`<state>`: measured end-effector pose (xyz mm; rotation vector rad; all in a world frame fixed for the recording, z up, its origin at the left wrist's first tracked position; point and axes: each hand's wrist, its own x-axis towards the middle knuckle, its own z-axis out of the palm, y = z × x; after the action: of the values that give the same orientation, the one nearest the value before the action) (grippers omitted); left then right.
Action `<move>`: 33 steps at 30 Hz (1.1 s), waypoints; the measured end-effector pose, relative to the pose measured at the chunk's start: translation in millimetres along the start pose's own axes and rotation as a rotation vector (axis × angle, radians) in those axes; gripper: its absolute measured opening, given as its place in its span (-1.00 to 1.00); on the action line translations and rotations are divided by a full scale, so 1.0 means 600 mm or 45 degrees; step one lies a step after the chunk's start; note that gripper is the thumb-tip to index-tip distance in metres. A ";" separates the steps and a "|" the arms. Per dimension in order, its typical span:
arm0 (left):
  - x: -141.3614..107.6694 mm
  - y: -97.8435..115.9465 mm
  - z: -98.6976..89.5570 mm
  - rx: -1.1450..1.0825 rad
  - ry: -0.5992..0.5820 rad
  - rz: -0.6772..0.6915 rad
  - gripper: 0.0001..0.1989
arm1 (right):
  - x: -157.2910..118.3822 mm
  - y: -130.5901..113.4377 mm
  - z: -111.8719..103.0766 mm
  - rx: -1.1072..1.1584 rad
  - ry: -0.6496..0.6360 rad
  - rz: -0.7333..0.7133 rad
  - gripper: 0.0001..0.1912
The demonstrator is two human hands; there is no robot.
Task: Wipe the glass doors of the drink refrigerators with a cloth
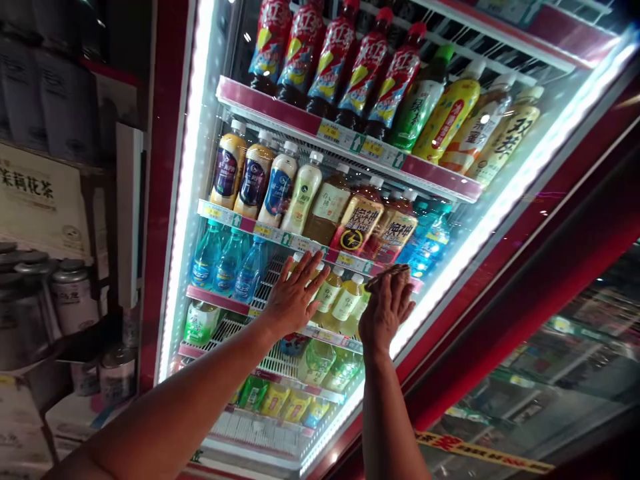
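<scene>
A lit drinks cooler (345,141) with a glass front fills the middle of the view. My left hand (294,297) is spread flat at the glass, fingers apart, in front of the fourth shelf area with pale yellow-green bottles (346,301). To its right, my right hand (386,310) is raised near the right side of the glass. Its fingers are wrapped against a thin brownish item (395,270) that I cannot make out. Above the hands stand gold-labelled bottles (361,220), and blue bottles (250,270) are to the left of my left hand.
Red-labelled bottles (340,60) line the upper shelf. At the left, dark shelving holds metal cans (75,297) and a box with writing (43,200). A red frame (480,313) and another glass-fronted unit (550,380) are at the right.
</scene>
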<state>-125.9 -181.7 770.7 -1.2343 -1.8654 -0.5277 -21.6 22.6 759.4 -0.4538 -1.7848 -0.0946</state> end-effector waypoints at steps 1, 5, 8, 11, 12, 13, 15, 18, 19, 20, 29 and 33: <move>-0.001 -0.002 -0.001 -0.004 0.000 0.006 -0.16 | 0.011 -0.010 0.002 0.012 0.026 0.049 -0.39; -0.005 -0.009 -0.003 -0.018 0.006 0.039 -0.19 | 0.020 -0.061 0.017 0.035 -0.017 -0.006 -0.37; -0.012 -0.019 -0.010 -0.025 -0.007 0.084 -0.20 | -0.007 -0.071 0.020 0.029 -0.084 -0.178 -0.43; -0.026 -0.041 -0.020 -0.015 0.002 0.025 -0.14 | -0.022 -0.055 0.014 -0.002 -0.099 -0.198 -0.45; -0.030 -0.050 -0.024 -0.007 0.022 -0.036 -0.11 | -0.020 -0.052 0.013 -0.009 -0.088 -0.166 -0.45; -0.035 -0.061 -0.027 0.003 0.048 -0.109 -0.08 | -0.015 -0.052 0.013 -0.009 -0.073 -0.119 -0.44; -0.043 -0.082 -0.031 0.023 0.102 -0.246 -0.05 | -0.001 -0.066 0.018 0.007 -0.024 -0.011 -0.42; -0.052 -0.107 -0.033 0.026 0.126 -0.330 -0.09 | 0.005 -0.110 0.035 0.028 0.015 0.041 -0.40; -0.054 -0.113 -0.033 0.022 0.116 -0.330 -0.11 | 0.001 -0.124 0.041 0.027 0.007 0.011 -0.41; -0.056 -0.118 -0.033 0.017 0.101 -0.323 -0.12 | -0.007 -0.134 0.046 0.022 -0.008 -0.034 -0.42; -0.074 -0.142 -0.040 -0.002 0.046 -0.220 -0.16 | -0.016 -0.157 0.061 -0.009 0.067 0.059 -0.42; -0.079 -0.149 -0.046 -0.028 0.047 -0.190 -0.14 | -0.020 -0.210 0.076 0.011 0.035 -0.044 -0.43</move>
<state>-186.6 -266.0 756.3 -1.0977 -1.9344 -0.6488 -105.2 -82.6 757.6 -0.4142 -1.7653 -0.1169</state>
